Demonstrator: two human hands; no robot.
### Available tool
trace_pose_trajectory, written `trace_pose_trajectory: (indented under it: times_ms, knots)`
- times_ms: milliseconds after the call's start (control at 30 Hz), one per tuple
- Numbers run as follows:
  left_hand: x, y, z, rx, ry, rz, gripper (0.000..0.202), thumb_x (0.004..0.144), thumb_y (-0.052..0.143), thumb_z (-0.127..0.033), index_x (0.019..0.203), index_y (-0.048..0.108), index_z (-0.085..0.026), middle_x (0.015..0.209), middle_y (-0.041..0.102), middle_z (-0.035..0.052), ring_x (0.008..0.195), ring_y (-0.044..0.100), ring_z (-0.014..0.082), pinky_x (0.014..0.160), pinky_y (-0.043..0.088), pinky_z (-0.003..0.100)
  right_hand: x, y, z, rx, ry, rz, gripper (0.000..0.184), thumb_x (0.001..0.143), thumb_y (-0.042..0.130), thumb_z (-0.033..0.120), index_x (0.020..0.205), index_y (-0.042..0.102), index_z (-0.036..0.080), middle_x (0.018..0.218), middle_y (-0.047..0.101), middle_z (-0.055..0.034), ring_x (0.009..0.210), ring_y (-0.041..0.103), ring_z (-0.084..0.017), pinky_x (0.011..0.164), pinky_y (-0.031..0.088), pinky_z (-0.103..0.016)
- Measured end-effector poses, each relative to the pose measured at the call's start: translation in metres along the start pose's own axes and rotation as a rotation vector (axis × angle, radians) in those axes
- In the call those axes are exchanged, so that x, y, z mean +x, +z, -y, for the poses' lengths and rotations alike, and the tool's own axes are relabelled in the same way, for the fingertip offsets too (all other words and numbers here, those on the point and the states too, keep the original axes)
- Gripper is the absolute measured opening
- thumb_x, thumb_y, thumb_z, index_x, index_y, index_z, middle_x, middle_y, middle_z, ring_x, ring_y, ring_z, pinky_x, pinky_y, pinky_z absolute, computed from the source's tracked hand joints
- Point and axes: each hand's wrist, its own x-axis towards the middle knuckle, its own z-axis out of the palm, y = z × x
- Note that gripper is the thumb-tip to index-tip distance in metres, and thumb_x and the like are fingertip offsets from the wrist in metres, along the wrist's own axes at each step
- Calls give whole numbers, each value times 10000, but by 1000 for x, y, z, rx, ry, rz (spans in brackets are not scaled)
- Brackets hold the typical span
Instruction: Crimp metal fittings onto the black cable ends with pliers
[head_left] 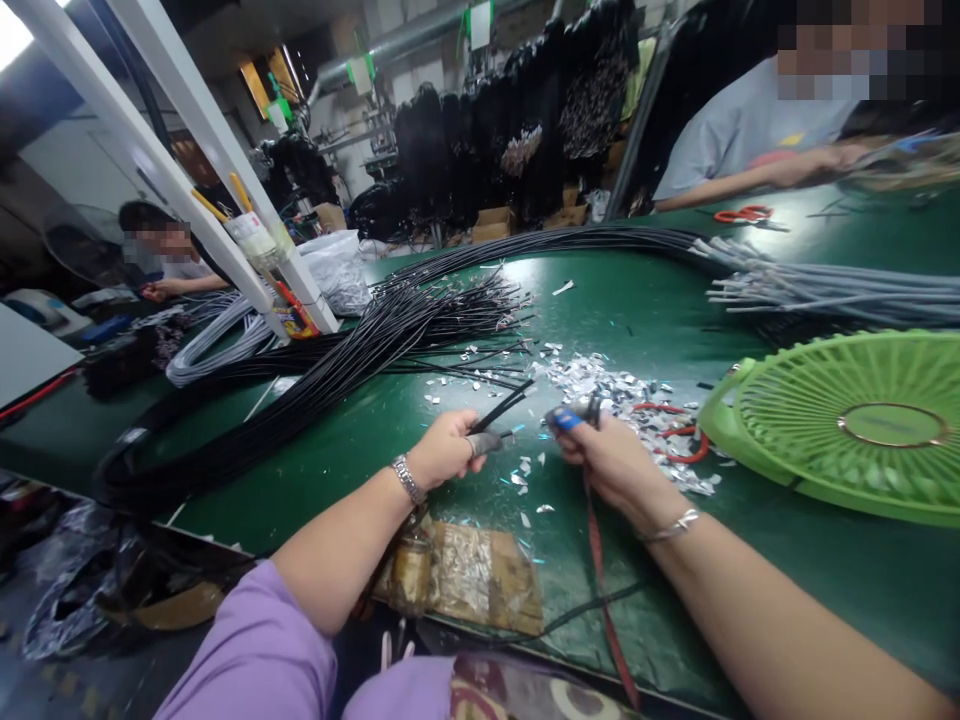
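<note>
My left hand (442,450), with a metal watch band at the wrist, is closed on a few black cables (504,405). Their ends stick out to the right past a dark-wrapped finger. A short blue tip shows beside that finger. To its right, my right hand (611,455) is closed too, with blue tape (564,420) on a digit. A small dark thing pokes up from its grip, too unclear to name. Below the hand hangs a reddish strap (600,570). The hands are apart. Silvery foil scraps (592,378) lie just beyond them on the green table (315,480).
A big bundle of black cables (322,400) curves along the left. Grey cables (840,285), red-handled scissors (742,214) and a green fan (855,420) are at the right. Red handles (686,445) lie by the fan. Taped cardboard (487,575) sits in front. Two people work across the table.
</note>
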Motion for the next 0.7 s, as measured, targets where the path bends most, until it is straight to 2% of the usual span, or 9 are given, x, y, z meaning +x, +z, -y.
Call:
trace_pose_trajectory:
  times_ms: [100,233,300,400,467,533,600,700]
  knots:
    - [1,-1,4,48,33,22,303,718,605,-439,713,502,-154,411,446,-79,306,314,36,335,223,173,-11,9,-3,-129,35,195,373,599,710,518,638,543,187,478,451,48,431,316,-74,384,202,-213]
    - [4,-1,10,180,116,40,259,754,569,-384,661,494,-155,440,451,-64,375,357,45,394,275,181,-20,17,-7,-229,-10,230,328,536,766,433,603,560,186,514,494,44,494,393,-96,439,301,-223]
    - [4,0,10,277,172,43,224,765,551,-331,640,496,-154,453,453,-59,417,373,53,424,286,185,-20,18,-8,-213,27,238,311,510,775,390,557,541,191,525,521,35,501,419,-107,449,327,-234]
    - [3,3,9,357,221,29,201,765,541,-283,616,492,-157,455,447,-60,440,367,57,442,281,191,-12,15,-8,-91,111,127,309,517,762,318,481,480,198,429,440,46,413,349,-80,387,254,-223]
    - [2,3,7,315,197,23,192,762,544,-284,624,500,-157,447,445,-61,428,367,60,437,278,196,-5,9,-6,15,104,-25,321,542,732,286,472,428,211,401,384,56,380,297,-60,359,196,-209]
    - [0,2,5,216,147,15,174,760,548,-294,662,520,-152,437,443,-64,403,370,59,424,280,195,1,2,-4,57,80,-86,310,538,693,269,490,390,221,417,375,62,382,263,-56,347,174,-200]
    - [-1,0,3,116,88,1,161,760,550,-298,713,535,-145,425,439,-72,369,357,53,403,277,189,3,-2,-2,95,47,-112,237,522,667,252,525,432,217,446,392,61,403,275,-61,348,175,-191]
    - [0,-1,1,45,13,-11,162,758,557,-304,748,534,-143,409,434,-84,319,323,39,356,249,173,-1,1,-2,151,40,-24,217,461,673,167,650,571,197,560,526,32,440,317,-58,359,196,-179]
